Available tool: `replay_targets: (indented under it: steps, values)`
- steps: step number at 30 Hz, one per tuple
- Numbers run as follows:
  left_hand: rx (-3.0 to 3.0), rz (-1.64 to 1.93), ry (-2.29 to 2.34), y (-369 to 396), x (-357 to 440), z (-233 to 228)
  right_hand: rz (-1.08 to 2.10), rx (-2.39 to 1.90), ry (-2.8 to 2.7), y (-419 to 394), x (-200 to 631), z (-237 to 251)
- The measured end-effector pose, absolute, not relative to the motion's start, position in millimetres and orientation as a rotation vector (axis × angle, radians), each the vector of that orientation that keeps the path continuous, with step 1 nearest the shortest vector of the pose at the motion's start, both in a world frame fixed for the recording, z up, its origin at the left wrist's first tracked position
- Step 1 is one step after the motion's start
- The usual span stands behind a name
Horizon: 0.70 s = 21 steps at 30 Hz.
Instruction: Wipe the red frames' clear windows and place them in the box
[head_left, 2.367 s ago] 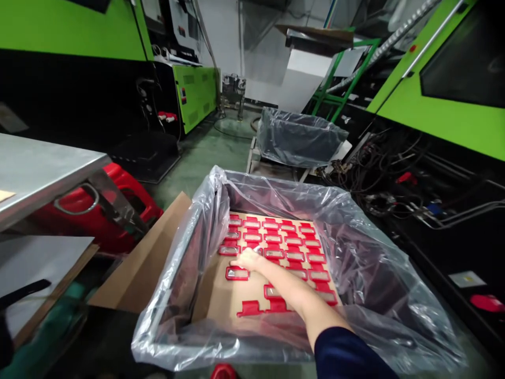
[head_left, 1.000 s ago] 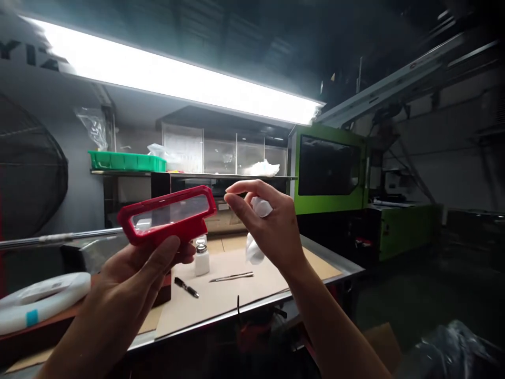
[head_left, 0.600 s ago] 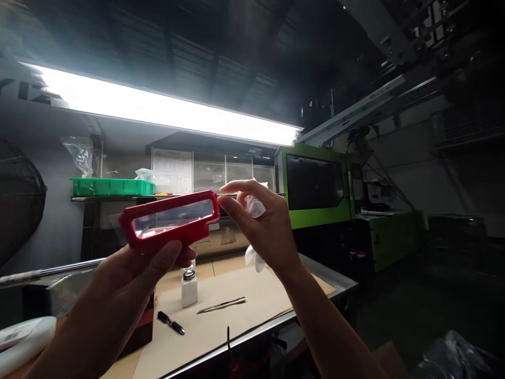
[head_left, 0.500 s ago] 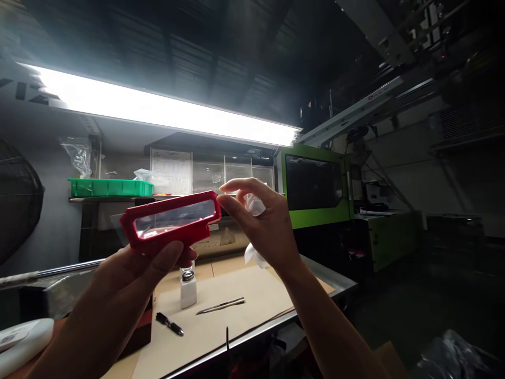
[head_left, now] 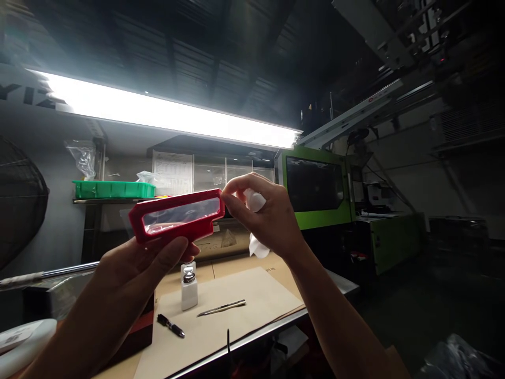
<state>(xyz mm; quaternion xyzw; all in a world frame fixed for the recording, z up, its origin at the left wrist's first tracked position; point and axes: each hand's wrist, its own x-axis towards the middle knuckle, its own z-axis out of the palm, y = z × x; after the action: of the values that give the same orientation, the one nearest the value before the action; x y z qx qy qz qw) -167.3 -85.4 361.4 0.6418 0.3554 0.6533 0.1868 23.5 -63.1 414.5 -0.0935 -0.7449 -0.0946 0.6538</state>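
Observation:
My left hand holds up a red plastic frame with a clear window, gripping it from below with thumb and fingers. My right hand pinches the frame's right end between thumb and forefinger, and a crumpled white cloth is tucked in its palm. Both hands are raised in front of the long ceiling lamp, above the workbench.
On the bench's cardboard sheet lie a small white pump bottle, a black pen and a thin metal tool. A green tray sits on a shelf behind. A green machine stands to the right.
Earlier my right hand reached into a plastic-lined box of red frames. Since then I face the bench with a frame raised; my right fingers have closed onto its right end.

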Motion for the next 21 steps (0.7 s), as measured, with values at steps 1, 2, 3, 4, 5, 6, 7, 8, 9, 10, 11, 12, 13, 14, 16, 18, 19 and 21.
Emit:
replay_targets:
  steps: [1, 2, 3, 4, 5, 6, 7, 8, 9, 10, 11, 12, 13, 14, 16, 18, 19, 21]
  values:
    - [1.781, 1.845, 0.993, -87, -165, 362, -0.241, -0.209, -1.687, -63, 23, 415]
    - [1.748, 1.856, 0.98, -90, -162, 364, -0.279, -0.2, -1.68, -63, 22, 414]
    - [1.71, 1.879, 0.963, -93, -158, 365, -0.326, -0.185, -1.67, -63, 20, 412]
    - [1.672, 1.9, 0.933, -95, -154, 367, -0.376, -0.17, -1.66, -63, 17, 410]
    - [1.635, 1.922, 0.885, -97, -150, 368, -0.423, -0.161, -1.652, -62, 15, 406]
    - [1.602, 1.931, 0.837, -98, -147, 370, -0.463, -0.161, -1.648, -62, 12, 403]
    - [1.575, 1.921, 0.804, -99, -144, 371, -0.495, -0.166, -1.644, -62, 9, 398]
    - [1.559, 1.902, 0.777, -99, -142, 372, -0.518, -0.178, -1.641, -61, 7, 394]
    - [1.552, 1.884, 0.747, -98, -140, 373, -0.537, -0.191, -1.641, -61, 5, 391]
    - [1.552, 1.865, 0.723, -96, -140, 373, -0.555, -0.201, -1.645, -60, 3, 387]
    - [1.555, 1.856, 0.702, -94, -139, 373, -0.57, -0.213, -1.657, -60, 1, 385]
    - [1.561, 1.854, 0.677, -92, -140, 373, -0.578, -0.228, -1.674, -59, -1, 383]
    - [1.568, 1.854, 0.651, -90, -140, 373, -0.581, -0.243, -1.695, -59, -2, 381]
    - [1.575, 1.844, 0.634, -89, -141, 373, -0.581, -0.256, -1.715, -58, -3, 380]
    - [1.584, 1.819, 0.617, -87, -142, 372, -0.578, -0.263, -1.726, -57, -5, 379]
    - [1.588, 1.783, 0.602, -87, -143, 372, -0.582, -0.236, -1.718, -55, -6, 378]
    - [1.587, 1.773, 0.597, -87, -144, 372, -0.584, -0.226, -1.716, -54, -6, 378]
    - [1.594, 1.765, 0.593, -88, -144, 372, -0.582, -0.227, -1.723, -53, -7, 378]
